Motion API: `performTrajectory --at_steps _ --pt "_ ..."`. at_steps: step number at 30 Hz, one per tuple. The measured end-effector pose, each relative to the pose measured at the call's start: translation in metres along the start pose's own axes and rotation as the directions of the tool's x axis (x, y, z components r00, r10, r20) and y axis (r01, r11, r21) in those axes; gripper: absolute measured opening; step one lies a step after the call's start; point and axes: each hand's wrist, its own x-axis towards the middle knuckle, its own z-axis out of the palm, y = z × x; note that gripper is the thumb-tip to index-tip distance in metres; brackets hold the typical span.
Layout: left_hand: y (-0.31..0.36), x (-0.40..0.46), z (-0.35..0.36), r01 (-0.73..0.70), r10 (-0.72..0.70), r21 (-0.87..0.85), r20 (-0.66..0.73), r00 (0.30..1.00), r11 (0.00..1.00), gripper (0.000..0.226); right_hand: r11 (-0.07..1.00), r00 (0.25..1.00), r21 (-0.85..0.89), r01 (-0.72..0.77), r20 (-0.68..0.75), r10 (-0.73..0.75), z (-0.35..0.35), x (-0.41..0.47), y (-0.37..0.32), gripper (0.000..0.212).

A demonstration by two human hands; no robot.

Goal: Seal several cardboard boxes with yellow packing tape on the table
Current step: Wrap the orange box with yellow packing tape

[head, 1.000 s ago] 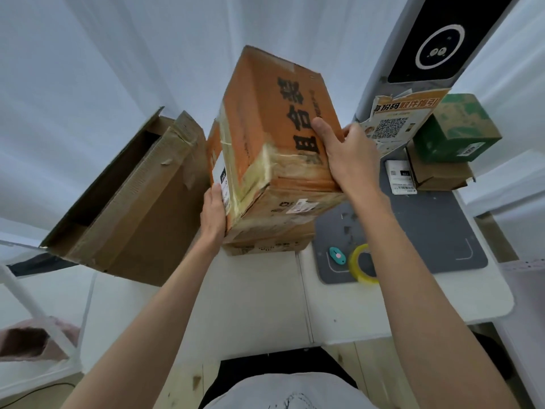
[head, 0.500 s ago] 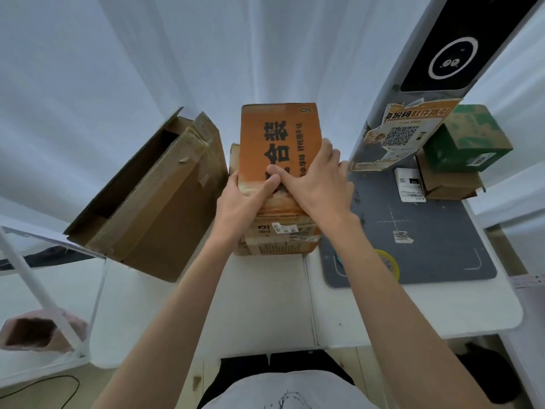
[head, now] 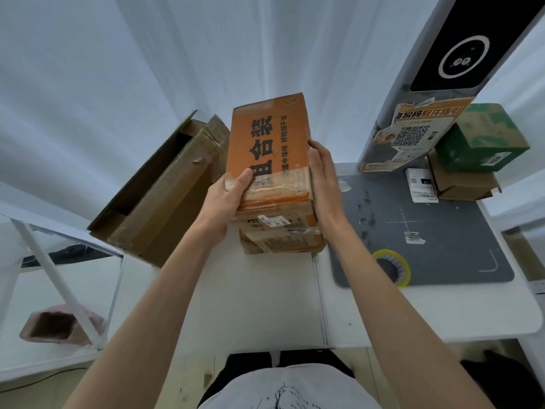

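An orange cardboard box (head: 267,149) with black lettering lies on top of a brown box (head: 280,242) at the middle back of the white table (head: 265,305). My left hand (head: 227,199) grips its near left corner, thumb on the top face. My right hand (head: 323,175) lies along its right side with fingers fairly straight. A roll of yellow packing tape (head: 392,268) lies flat on the grey mat (head: 442,231), to the right of my right forearm.
A large open brown carton (head: 165,190) lies on its side at the left. A green box (head: 483,137) sits on a small brown box (head: 463,184) at the back right, beside a white post with a QR poster (head: 413,134). A white rack (head: 59,278) stands at the left.
The orange box came down from a raised tilt onto the brown box. My hands shifted from its top to its two sides, and the view moved closer.
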Motion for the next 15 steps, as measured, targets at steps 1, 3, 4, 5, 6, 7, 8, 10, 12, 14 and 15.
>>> performTrajectory --at_steps 1,3,4,5,6,7,8,10,12,14,15 --pt "-0.001 0.0 -0.006 0.017 -0.017 -0.019 0.009 1.0 1.0 0.051 1.0 1.0 0.002 0.024 0.01 -0.024 0.009 0.002 0.001 0.049" --pt "-0.006 -0.001 -0.019 0.046 -0.044 -0.071 0.029 0.999 0.996 0.051 0.994 0.996 -0.072 0.083 -0.012 -0.084 0.022 0.007 0.007 0.058" --pt "-0.008 -0.001 -0.025 0.062 -0.059 -0.094 0.034 0.998 0.994 0.05 0.989 0.995 -0.119 0.093 -0.022 -0.096 0.024 0.009 0.015 0.06" --pt "-0.01 -0.002 -0.03 0.077 -0.073 -0.114 0.033 0.997 0.991 0.05 0.985 0.995 -0.145 0.089 -0.023 -0.093 0.025 0.011 0.026 0.061" --pt "-0.013 -0.002 -0.035 0.091 -0.088 -0.132 0.027 0.996 0.987 0.05 0.984 0.996 -0.159 0.077 -0.025 -0.082 0.025 0.013 0.038 0.062" --pt "-0.016 -0.002 -0.038 0.1 -0.098 -0.147 0.02 0.995 0.984 0.05 0.984 0.997 -0.167 0.064 -0.024 -0.069 0.024 0.015 0.051 0.062" --pt "-0.018 -0.002 -0.041 0.105 -0.103 -0.156 0.017 0.994 0.982 0.05 0.983 0.998 -0.18 0.035 -0.037 -0.042 0.023 0.017 0.062 0.063" --pt "-0.021 -0.003 -0.043 0.106 -0.103 -0.173 0.027 0.994 0.979 0.052 0.975 0.996 -0.216 -0.054 -0.088 0.036 0.018 0.023 0.084 0.067" --pt "-0.022 -0.004 -0.044 0.102 -0.095 -0.184 0.044 0.994 0.978 0.06 0.957 0.98 -0.236 -0.171 -0.137 0.141 0.006 0.025 0.105 0.07" --pt "-0.022 -0.004 -0.044 0.095 -0.086 -0.175 0.057 0.995 0.98 0.061 0.918 0.949 -0.256 -0.303 -0.164 0.268 -0.008 0.024 0.121 0.07" --pt "-0.021 -0.004 -0.043 0.092 -0.083 -0.169 0.06 0.995 0.981 0.058 0.888 0.928 -0.277 -0.368 -0.169 0.332 -0.013 0.024 0.126 0.068"
